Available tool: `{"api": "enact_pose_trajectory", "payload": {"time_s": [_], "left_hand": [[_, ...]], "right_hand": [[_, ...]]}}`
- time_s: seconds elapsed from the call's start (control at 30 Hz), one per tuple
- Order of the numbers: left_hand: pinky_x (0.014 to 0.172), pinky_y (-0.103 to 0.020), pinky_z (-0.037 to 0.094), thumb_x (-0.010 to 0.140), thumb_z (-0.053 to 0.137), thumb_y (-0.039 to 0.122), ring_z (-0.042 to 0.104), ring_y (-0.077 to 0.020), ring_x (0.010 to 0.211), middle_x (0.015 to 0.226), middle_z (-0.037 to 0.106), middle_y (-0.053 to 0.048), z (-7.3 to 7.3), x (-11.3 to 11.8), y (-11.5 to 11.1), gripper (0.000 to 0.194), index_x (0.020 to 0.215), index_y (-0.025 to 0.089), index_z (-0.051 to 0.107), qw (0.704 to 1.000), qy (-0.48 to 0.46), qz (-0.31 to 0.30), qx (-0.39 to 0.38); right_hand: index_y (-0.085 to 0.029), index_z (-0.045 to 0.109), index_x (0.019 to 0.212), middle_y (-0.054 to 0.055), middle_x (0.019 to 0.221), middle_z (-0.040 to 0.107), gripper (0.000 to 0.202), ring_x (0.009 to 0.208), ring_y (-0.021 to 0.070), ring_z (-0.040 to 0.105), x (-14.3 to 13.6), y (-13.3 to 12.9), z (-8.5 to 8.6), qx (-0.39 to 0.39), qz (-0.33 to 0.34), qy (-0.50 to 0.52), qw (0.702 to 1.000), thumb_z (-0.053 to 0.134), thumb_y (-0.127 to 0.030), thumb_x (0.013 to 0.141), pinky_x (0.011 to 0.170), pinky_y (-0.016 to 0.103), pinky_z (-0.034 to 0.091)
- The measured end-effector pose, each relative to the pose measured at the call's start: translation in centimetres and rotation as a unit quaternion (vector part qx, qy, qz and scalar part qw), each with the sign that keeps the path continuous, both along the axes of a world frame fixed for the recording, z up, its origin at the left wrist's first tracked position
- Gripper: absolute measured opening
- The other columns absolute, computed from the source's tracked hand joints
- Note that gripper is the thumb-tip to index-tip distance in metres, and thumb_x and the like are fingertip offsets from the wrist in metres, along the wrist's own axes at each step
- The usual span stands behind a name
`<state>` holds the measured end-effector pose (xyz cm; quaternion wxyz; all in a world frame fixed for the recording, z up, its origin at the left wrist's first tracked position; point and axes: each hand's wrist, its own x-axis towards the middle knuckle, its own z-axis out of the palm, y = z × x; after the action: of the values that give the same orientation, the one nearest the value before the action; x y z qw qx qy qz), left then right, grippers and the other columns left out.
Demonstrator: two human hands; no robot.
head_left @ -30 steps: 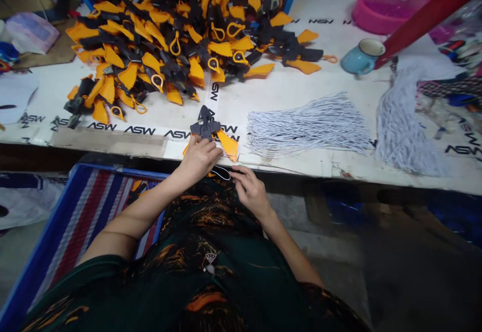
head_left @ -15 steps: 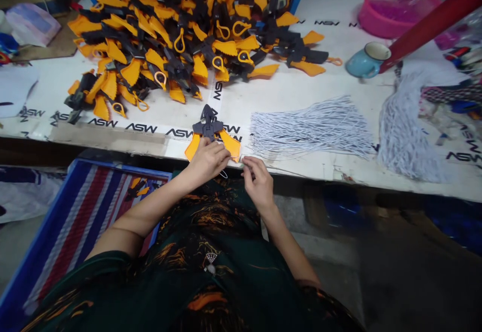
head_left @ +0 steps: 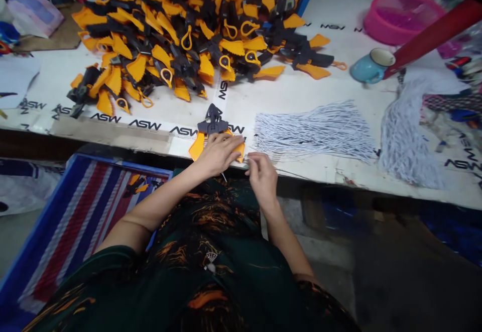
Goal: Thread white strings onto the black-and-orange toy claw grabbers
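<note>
A black and orange plastic piece (head_left: 213, 125) lies at the table's front edge. Over its lower part rests my left hand (head_left: 218, 155), palm down with its fingers stretched to the right. A thin white cord end (head_left: 223, 176) hangs below that hand. Just right of the piece, my right hand (head_left: 261, 175) has its thumb and fingertips pinched together; what they hold is too small to make out. A bundle of white strings (head_left: 312, 130) lies on the table right of the piece, beyond my right hand.
Many black and orange pieces (head_left: 161, 40) are heaped at the back. At the right are a blue mug (head_left: 367, 67), a pink basket (head_left: 401, 18), a red tube (head_left: 433, 35) and a looser string bundle (head_left: 408, 136). A blue-framed striped tray (head_left: 86, 221) is lower left.
My left hand has opened from a pinch and spread flatter over the piece. My right hand's fingers have curled closer together. The whole view has shifted slightly.
</note>
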<state>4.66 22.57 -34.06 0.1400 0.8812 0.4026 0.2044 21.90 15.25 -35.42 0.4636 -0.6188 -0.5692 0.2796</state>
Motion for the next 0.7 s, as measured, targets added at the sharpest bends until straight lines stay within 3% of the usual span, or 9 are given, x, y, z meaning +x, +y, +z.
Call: {"api": "enact_pose_trajectory", "payload": {"time_s": [0.07, 0.13, 0.23, 0.33, 0.43, 0.53, 0.63, 0.7], "left_hand": [[0.101, -0.042, 0.033, 0.105, 0.036, 0.037, 0.052, -0.0272, 0.122, 0.133, 0.066, -0.011, 0.2, -0.1, 0.3, 0.046, 0.142, 0.016, 0.053, 1.000, -0.008, 0.004, -0.027], [0.101, -0.042, 0.034, 0.105, 0.032, 0.038, 0.053, -0.0263, 0.121, 0.131, 0.067, -0.011, 0.1, -0.3, 0.6, 0.048, 0.143, 0.015, 0.052, 0.999, -0.019, 0.003, -0.042], [0.102, -0.042, 0.034, 0.106, 0.030, 0.039, 0.053, -0.0259, 0.122, 0.132, 0.066, -0.011, 0.0, -0.5, 0.8, 0.048, 0.142, 0.016, 0.052, 0.998, -0.030, -0.002, -0.051], [0.104, -0.041, 0.034, 0.106, 0.031, 0.039, 0.052, -0.0248, 0.126, 0.140, 0.061, -0.011, 0.1, -0.9, 0.4, 0.047, 0.143, 0.019, 0.051, 0.998, -0.052, -0.022, -0.034], [0.107, -0.043, 0.032, 0.104, 0.040, 0.043, 0.049, -0.0259, 0.131, 0.149, 0.053, -0.012, 0.9, -1.4, -0.6, 0.045, 0.142, 0.023, 0.052, 0.995, -0.066, -0.054, 0.042], [0.103, -0.046, 0.033, 0.102, 0.047, 0.041, 0.055, -0.0263, 0.116, 0.125, 0.069, -0.011, 1.7, -2.1, -1.9, 0.034, 0.126, 0.024, 0.064, 0.994, -0.025, -0.063, 0.084], [0.094, -0.043, 0.038, 0.102, 0.046, 0.040, 0.059, -0.0235, 0.093, 0.088, 0.072, -0.008, 2.1, -2.9, -2.6, 0.033, 0.096, 0.019, 0.072, 0.999, -0.017, -0.041, 0.023], [0.085, -0.038, 0.042, 0.102, 0.045, 0.044, 0.058, -0.0203, 0.082, 0.079, 0.069, -0.006, 2.2, -3.5, -3.0, 0.041, 0.087, 0.017, 0.072, 0.992, -0.087, -0.024, -0.088]], "right_hand": [[-0.023, 0.055, 0.097, 0.004, 0.104, 0.069, 0.021, 0.059, 0.0089, 0.060, 0.9, -0.2, -0.2, 0.033, -0.087, 0.156, 0.983, 0.053, -0.044, 0.097, 0.053, 0.023, 0.049], [-0.024, 0.049, 0.096, 0.000, 0.093, 0.067, 0.028, 0.057, 0.0078, 0.059, 2.0, -0.2, -0.3, 0.089, -0.180, 0.276, 0.940, 0.056, -0.051, 0.093, 0.053, 0.021, 0.049], [-0.025, 0.046, 0.091, -0.005, 0.079, 0.060, 0.032, 0.058, 0.0071, 0.058, 3.1, 0.0, 0.0, 0.141, -0.235, 0.331, 0.903, 0.060, -0.054, 0.090, 0.058, 0.021, 0.050], [-0.025, 0.049, 0.094, -0.006, 0.075, 0.060, 0.028, 0.057, 0.0074, 0.057, 2.5, 0.0, 0.8, 0.131, -0.190, 0.273, 0.934, 0.059, -0.050, 0.092, 0.060, 0.022, 0.050], [-0.023, 0.056, 0.100, -0.003, 0.077, 0.066, 0.024, 0.060, 0.0104, 0.062, 0.6, -0.4, 1.4, 0.062, -0.067, 0.173, 0.981, 0.060, -0.046, 0.094, 0.065, 0.026, 0.054], [-0.022, 0.061, 0.098, 0.000, 0.080, 0.070, 0.020, 0.064, 0.0127, 0.067, -1.3, -0.8, 1.4, 0.009, 0.053, 0.111, 0.992, 0.059, -0.042, 0.095, 0.066, 0.028, 0.055], [-0.022, 0.063, 0.097, 0.001, 0.082, 0.071, 0.017, 0.065, 0.0131, 0.068, -2.1, -1.0, 1.3, 0.012, 0.092, 0.094, 0.991, 0.059, -0.038, 0.095, 0.066, 0.027, 0.055], [-0.022, 0.065, 0.096, 0.001, 0.083, 0.071, 0.014, 0.067, 0.0133, 0.067, -2.2, -1.1, 1.3, 0.024, 0.104, 0.087, 0.990, 0.061, -0.036, 0.094, 0.068, 0.027, 0.054]]}}
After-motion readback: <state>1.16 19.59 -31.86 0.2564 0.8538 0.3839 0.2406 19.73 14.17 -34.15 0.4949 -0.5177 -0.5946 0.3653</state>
